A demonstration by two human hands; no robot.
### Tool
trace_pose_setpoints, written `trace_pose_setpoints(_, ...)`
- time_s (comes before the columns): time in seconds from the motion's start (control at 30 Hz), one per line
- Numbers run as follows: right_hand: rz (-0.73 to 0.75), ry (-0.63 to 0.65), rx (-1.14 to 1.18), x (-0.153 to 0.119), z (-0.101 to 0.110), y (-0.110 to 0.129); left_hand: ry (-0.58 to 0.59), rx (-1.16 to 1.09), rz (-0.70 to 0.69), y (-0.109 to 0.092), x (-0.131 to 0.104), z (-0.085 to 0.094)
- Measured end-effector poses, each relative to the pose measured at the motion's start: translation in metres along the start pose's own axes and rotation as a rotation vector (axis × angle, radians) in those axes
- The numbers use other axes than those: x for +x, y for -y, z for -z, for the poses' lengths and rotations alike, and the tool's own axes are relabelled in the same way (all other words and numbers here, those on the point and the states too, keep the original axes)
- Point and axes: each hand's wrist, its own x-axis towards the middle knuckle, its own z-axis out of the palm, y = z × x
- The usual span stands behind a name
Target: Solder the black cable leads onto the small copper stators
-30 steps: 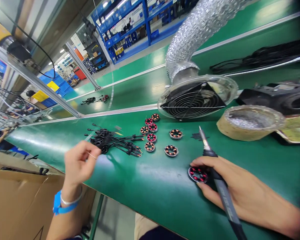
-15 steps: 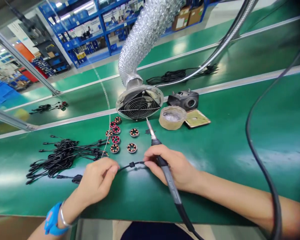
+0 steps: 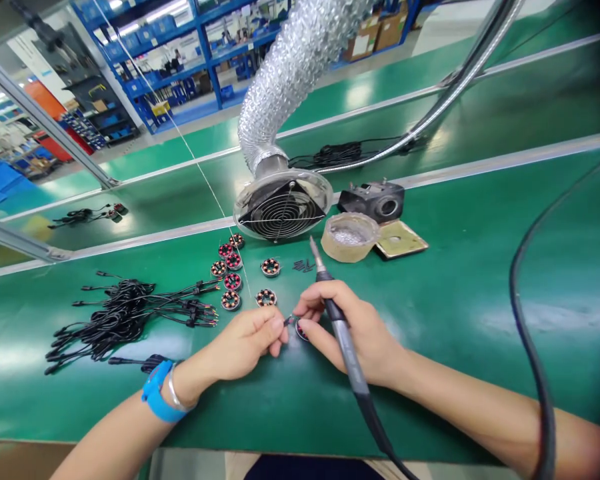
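Observation:
My left hand (image 3: 253, 339) is closed in a pinch on a thin black cable (image 3: 288, 321), whose short end sticks out toward the right. A soldering iron (image 3: 348, 360) rests in my right hand (image 3: 363, 333), tip pointing up and away. The thumb and forefinger of that hand are beside a small round motor stator (image 3: 301, 331), mostly hidden behind them; whether they grip it is hard to see. Several more copper and red stators (image 3: 233, 282) lie beyond my left hand, and a heap of black cables (image 3: 125, 313) lies further left.
A fume extractor (image 3: 283, 207) with a silver duct hangs over the green table (image 3: 455, 320). Behind the iron's tip are a round tub (image 3: 350, 239), a yellowish sponge tray (image 3: 403, 239) and a black iron holder (image 3: 375, 200). Small black tubes (image 3: 304, 266) lie near the tip.
My left hand has moved right, close to my right hand, with the cable in it. The stretch of cable between the hands no longer shows, and a stator now appears by my right fingers.

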Motion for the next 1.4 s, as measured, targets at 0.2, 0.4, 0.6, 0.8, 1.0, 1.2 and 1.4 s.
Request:
trace_pose_setpoints(0.2, -0.033, 0.027, 0.131, 0.002, -0.012, 0.003, -0.028, 0.177, -0.058, -0.002, -0.002, -0.007)
trace_pose_setpoints(0.4, -0.066, -0.004, 0.154, 0.001, -0.011, 0.008, -0.109, 0.159, -0.037, -0.004, -0.008, -0.012)
trace_pose_setpoints(0.6, -0.061, -0.003, 0.171, -0.001, -0.010, 0.010, -0.189, 0.141, -0.071, -0.001, -0.015, -0.020)
trace_pose_setpoints(0.8, -0.062, 0.024, 0.205, -0.002, -0.013, 0.006, -0.275, 0.127, -0.001, 0.003, -0.013, -0.028)
trace_pose_setpoints(1.0, -0.166, -0.028, 0.142, -0.004, -0.016, 0.006, -0.366, 0.009, -0.066, 0.009, -0.010, -0.035)
trace_pose_setpoints(1.2, -0.178, -0.050, 0.186, -0.004, -0.019, 0.009, -0.341, -0.266, -0.040, 0.011, -0.004, -0.035)
trace_pose_setpoints(1.4, -0.129, -0.124, 0.179, -0.004, -0.026, 0.008, -0.306, -0.405, 0.040, 0.004, 0.002, -0.036)
